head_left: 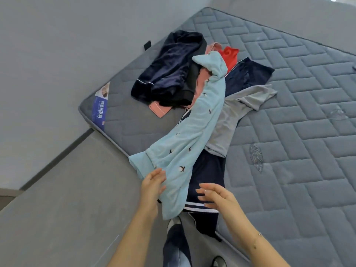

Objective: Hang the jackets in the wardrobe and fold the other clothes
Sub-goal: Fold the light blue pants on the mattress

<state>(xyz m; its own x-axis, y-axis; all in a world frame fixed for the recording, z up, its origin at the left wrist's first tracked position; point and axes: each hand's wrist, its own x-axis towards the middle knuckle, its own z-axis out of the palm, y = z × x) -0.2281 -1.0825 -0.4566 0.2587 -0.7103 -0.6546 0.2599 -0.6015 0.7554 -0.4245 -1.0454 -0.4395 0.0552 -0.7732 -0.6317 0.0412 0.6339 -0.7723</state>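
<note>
Before you: bare quilted grey-blue mattress (289, 122), a printed label (100, 106) at its far-left corner. On it, a heap of clothes: dark navy velvet garment (169, 68) far left, pink piece (159, 110), red item (230, 54), grey top (231, 116), light blue patterned garment (192, 135) trailing nearest you.

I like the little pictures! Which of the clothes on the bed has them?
The light blue garment, the long one touching the left hand. It has small dark-and-white prints; the others look plain.

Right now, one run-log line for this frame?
left hand: open, touching light blue garment | right hand: open, free | clothes pile: unfolded on mattress
</note>
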